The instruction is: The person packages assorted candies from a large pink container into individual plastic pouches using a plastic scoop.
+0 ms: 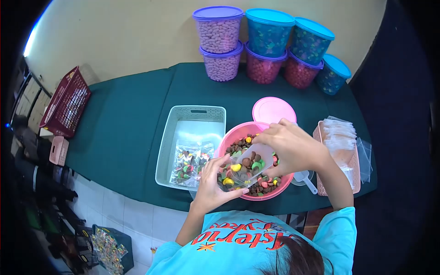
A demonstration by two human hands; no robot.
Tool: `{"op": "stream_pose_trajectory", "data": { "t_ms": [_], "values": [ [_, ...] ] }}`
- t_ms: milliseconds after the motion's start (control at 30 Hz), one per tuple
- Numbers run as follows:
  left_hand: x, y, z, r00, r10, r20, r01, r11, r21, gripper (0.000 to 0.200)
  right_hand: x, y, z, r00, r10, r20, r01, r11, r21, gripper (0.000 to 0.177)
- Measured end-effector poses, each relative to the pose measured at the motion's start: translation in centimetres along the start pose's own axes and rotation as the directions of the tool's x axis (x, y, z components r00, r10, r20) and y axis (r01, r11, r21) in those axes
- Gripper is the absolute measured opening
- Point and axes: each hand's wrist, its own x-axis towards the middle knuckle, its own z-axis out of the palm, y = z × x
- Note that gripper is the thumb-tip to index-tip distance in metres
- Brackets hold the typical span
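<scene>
My right hand (293, 144) grips a translucent plastic cup (262, 152), tilted toward the left over a pink bowl (288, 185). Brown, green and yellow candies show inside the cup. Fingers of my left hand (214, 183) are closed on a clear plastic bag (238, 176), its mouth right at the cup's rim. Coloured chocolate candies fill much of the bowl below, partly hidden by both hands. Left of the bowl, a pale green basket (167, 137) contains filled clear packets (185, 165).
A pink basket (321, 183) of empty bags stands at right, with a white scoop (306, 180) beside it. Behind the bowl lies a pink lid (274, 111). Stacked candy tubs (268, 36) line the back; a maroon basket (68, 103) sits far left.
</scene>
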Motion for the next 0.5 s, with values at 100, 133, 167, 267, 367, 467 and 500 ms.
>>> {"op": "stream_pose_trajectory", "data": {
  "t_ms": [100,133,167,267,367,467,500],
  "values": [
    [-0.5,-0.1,0.3,1.0,0.0,-0.018,0.0,1.0,0.009,0.081,0.2,0.1,-0.4,1.0,-0.014,0.02,0.014,1.0,-0.005,0.049],
    [-0.5,0.0,0.4,1.0,-0.005,-0.026,0.005,1.0,0.016,0.081,0.2,0.1,-0.7,1.0,0.003,0.021,-0.003,1.0,0.009,0.048],
    [-0.6,0.1,0.4,0.999,-0.023,-0.044,0.025,0.999,0.031,0.081,0.2,0.1,-0.8,1.0,-0.011,0.022,0.011,1.0,0.01,0.048],
    [-0.8,0.6,0.4,0.998,-0.022,-0.063,0.026,0.998,0.065,0.082,0.1,-0.2,-0.6,0.996,-0.077,-0.034,0.074,0.995,-0.062,0.046],
    [-0.9,0.9,0.9,0.997,-0.006,-0.081,0.009,0.999,0.036,0.082,0.1,0.5,-0.3,0.991,-0.126,-0.039,0.127,0.992,0.019,0.053],
    [-1.2,0.9,0.9,0.993,-0.013,-0.116,0.012,1.0,-0.008,0.084,0.1,2.6,-0.6,0.995,-0.096,0.037,0.084,0.966,0.245,0.056],
    [-1.3,0.9,0.8,0.992,-0.011,-0.123,0.01,1.0,-0.012,0.085,-0.1,3.7,-0.1,0.995,-0.092,0.03,0.074,0.926,0.37,0.057]
  ]
}}
